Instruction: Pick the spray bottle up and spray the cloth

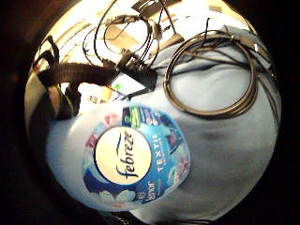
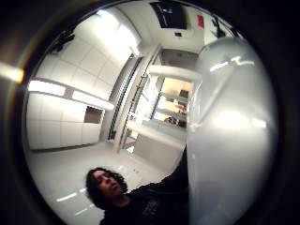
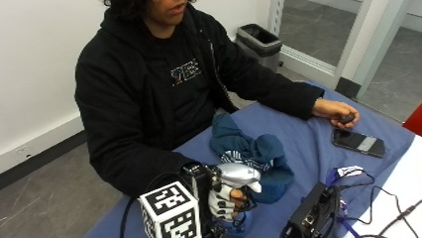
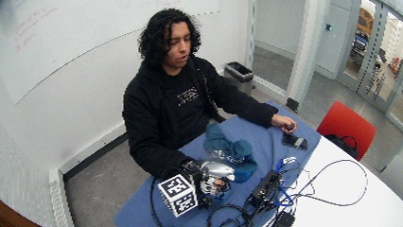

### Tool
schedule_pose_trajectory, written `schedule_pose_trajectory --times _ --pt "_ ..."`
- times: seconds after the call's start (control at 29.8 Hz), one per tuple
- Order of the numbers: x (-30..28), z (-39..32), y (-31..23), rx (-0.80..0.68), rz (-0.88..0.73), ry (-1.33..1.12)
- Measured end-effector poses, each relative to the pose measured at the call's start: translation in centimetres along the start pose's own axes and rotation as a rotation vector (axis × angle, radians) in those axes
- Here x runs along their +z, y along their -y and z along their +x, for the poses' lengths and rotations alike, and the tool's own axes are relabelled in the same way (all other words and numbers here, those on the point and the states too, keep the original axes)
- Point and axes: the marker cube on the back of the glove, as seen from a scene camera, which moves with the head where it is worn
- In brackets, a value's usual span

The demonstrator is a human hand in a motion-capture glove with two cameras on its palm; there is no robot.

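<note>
In the outside view my gloved right hand (image 3: 227, 203) grips the spray bottle (image 3: 236, 179) by its neck, near the table's front edge. The bottle's silver-white head points toward the crumpled blue cloth (image 3: 254, 148), which lies on the blue table cover (image 3: 310, 148) just beyond the nozzle. The bottle's Febreze label (image 1: 133, 157) fills the little finger side palm view. Its pale body (image 2: 229, 136) fills one side of the thumb side palm view. In the wide outside view the hand (image 4: 214, 185) with the bottle (image 4: 217, 170) sits in front of the cloth (image 4: 230, 146).
The person's bare hand (image 3: 338, 113) rests on the table beside a phone (image 3: 358, 142). A black box (image 3: 313, 213) with cables stands close to the bottle. A white table surface (image 4: 346, 189) adjoins the blue cover. A bin (image 3: 258, 39) stands on the floor behind.
</note>
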Motion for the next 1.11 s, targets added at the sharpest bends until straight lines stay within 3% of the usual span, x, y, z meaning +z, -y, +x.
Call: schedule_pose_trajectory --times 0.3,0.6,0.87,1.11 --pt "-0.1 0.1 0.4 -0.071 0.101 -0.043" --pt "-0.2 0.1 0.3 -0.076 0.070 -0.025" --pt "-0.2 -1.8 -1.6 -0.115 -0.082 -0.042" --pt "0.2 -8.5 -3.9 -0.018 -0.365 -0.278"
